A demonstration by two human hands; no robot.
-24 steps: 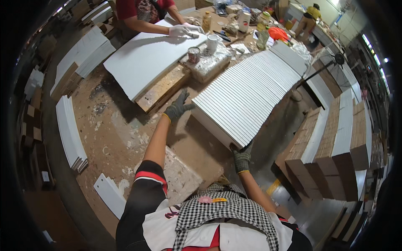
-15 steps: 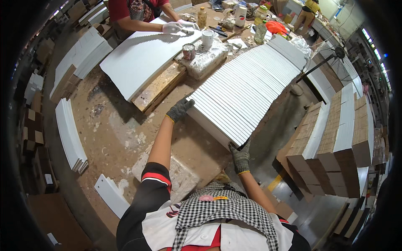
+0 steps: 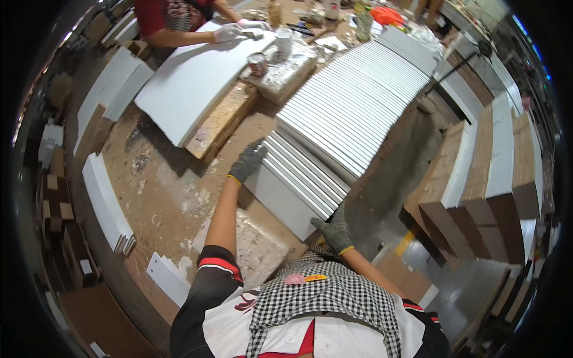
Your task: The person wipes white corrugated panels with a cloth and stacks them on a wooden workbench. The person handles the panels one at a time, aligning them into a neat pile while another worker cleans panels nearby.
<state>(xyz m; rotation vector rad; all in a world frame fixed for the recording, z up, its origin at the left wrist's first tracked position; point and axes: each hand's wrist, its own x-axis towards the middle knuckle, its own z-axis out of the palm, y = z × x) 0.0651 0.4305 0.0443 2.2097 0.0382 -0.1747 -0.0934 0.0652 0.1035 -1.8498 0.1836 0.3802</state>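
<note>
Several white boards (image 3: 292, 185) stand on edge side by side between my two hands, tilted a little and parted by a gap from a long row of like boards (image 3: 358, 95). My left hand (image 3: 246, 162), in a grey knit glove with a yellow cuff, grips their left end. At their right end my right hand (image 3: 336, 230), gloved the same way, is closed round the near corner. The undersides of my fingers are hidden behind the boards.
Across the worktable a person's white-gloved hands (image 3: 239, 31) work on a large white panel (image 3: 197, 77). A paint-stained block (image 3: 286, 77) holds a tin (image 3: 258, 64) and a white cup (image 3: 283, 43). Stacked boards (image 3: 471, 185) stand at right, with a fan (image 3: 484, 48) beyond.
The several nearest boards have come away from the long row toward me, with both hands on them. A gap has opened behind them. The whole view has also shifted slightly.
</note>
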